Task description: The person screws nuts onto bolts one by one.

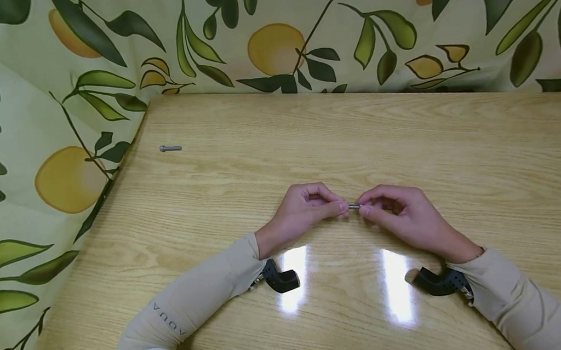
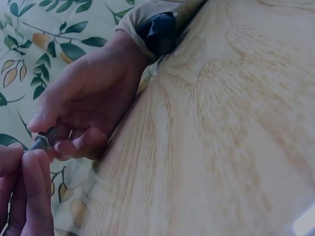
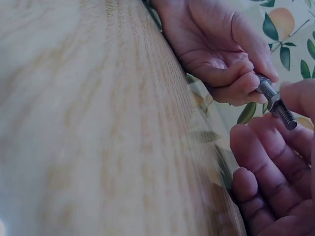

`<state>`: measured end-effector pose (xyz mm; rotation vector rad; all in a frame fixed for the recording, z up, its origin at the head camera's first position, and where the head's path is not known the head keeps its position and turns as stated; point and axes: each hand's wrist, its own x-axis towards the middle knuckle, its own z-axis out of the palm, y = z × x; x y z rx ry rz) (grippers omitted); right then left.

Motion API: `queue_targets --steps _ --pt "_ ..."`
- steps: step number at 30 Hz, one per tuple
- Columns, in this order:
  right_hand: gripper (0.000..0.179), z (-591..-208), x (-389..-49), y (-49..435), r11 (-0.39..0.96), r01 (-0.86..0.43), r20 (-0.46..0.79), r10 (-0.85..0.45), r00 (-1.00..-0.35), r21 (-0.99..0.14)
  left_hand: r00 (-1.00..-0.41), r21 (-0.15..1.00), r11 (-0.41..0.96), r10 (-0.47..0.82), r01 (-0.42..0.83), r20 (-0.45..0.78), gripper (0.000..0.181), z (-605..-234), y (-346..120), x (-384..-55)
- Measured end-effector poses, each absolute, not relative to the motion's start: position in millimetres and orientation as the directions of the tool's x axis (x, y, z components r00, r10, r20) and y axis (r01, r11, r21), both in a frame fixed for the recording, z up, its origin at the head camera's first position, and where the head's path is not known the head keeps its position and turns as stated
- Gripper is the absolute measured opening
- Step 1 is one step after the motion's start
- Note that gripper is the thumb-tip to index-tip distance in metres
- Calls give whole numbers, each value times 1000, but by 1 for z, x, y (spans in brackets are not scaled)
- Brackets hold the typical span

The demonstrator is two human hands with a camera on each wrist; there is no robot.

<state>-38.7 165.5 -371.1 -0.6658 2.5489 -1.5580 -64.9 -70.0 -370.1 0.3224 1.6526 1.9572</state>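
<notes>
In the head view both hands meet over the table around a small metal bolt [image 1: 354, 206]. My left hand [image 1: 308, 208] pinches the bolt's head end between thumb and fingertips. A hex nut [image 3: 274, 103] sits partway along the threaded shank, which is tilted in the right wrist view, its tip sticking out past the nut. My right hand [image 1: 404, 214] has its thumb and index finger at the nut, with the other fingers loosely bent below. The left wrist view shows the nut [image 2: 42, 141] between the two hands; the bolt's head is hidden by the left fingers.
Another bolt [image 1: 170, 148] lies on the wooden table [image 1: 240, 161] toward the far left. Cloth [image 1: 272, 11] printed with leaves and fruit hangs along the back and left edges. Black wrist devices [image 1: 281, 278] are strapped over both sleeves.
</notes>
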Motion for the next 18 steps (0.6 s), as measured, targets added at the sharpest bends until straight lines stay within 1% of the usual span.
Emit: queue_targets --steps 3,7,12,15,18 --pt "21 -371 -39 165 393 -304 141 -393 -909 -868 -820 964 -89 549 -252 -164 11 -370 -70 -65" --pt "30 -372 -39 164 365 -324 172 -393 -903 -873 -818 961 -89 549 -263 -173 11 -371 -70 -65" --pt "26 -373 -40 165 335 -372 220 -413 -884 -866 -814 964 -74 553 -257 -174 11 -372 -70 -65" --pt "24 -373 -40 165 349 -371 213 -415 -884 -861 -815 967 -65 554 -248 -171 12 -371 -70 -66" --pt "26 -373 -41 165 351 -353 197 -409 -891 -867 -814 966 -60 553 -252 -177 13 -371 -70 -66"
